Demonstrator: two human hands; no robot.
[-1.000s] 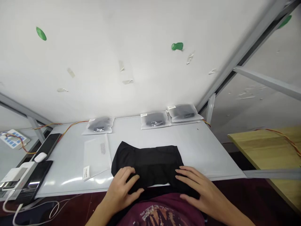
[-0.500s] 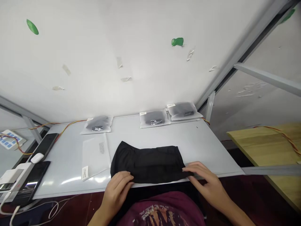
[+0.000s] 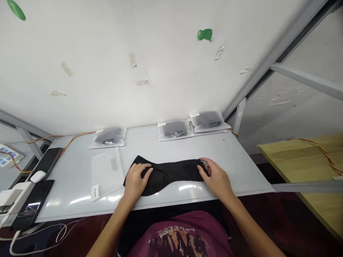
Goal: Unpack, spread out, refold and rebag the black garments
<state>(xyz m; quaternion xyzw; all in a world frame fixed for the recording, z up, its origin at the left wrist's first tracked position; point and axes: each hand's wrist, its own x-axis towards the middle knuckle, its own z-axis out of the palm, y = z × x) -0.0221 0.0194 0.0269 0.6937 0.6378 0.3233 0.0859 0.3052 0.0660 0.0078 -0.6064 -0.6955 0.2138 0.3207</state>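
A black piece of cloth clothing (image 3: 177, 171) lies folded into a long narrow strip near the table's front edge, wider at its left end. My left hand (image 3: 136, 178) rests on that wider end, thumb and forefinger closed on the fabric. At the other end, my right hand (image 3: 215, 176) pinches the corner of the cloth between thumb and fingers. Left of the cloth lies a flat frosted plastic bag (image 3: 105, 171) with printed text and a white label.
Along the wall lie frosted bags with dark contents: one at left (image 3: 108, 138), one in the middle (image 3: 175, 130) and a stack at right (image 3: 208, 121). Phones (image 3: 33, 205), a white earbud case (image 3: 38, 176), a power strip and cables crowd the left edge.
Both hands have moved away from the front edge, carrying the cloth's near edge up and over. The cloth is now narrower, and the view has shifted slightly.
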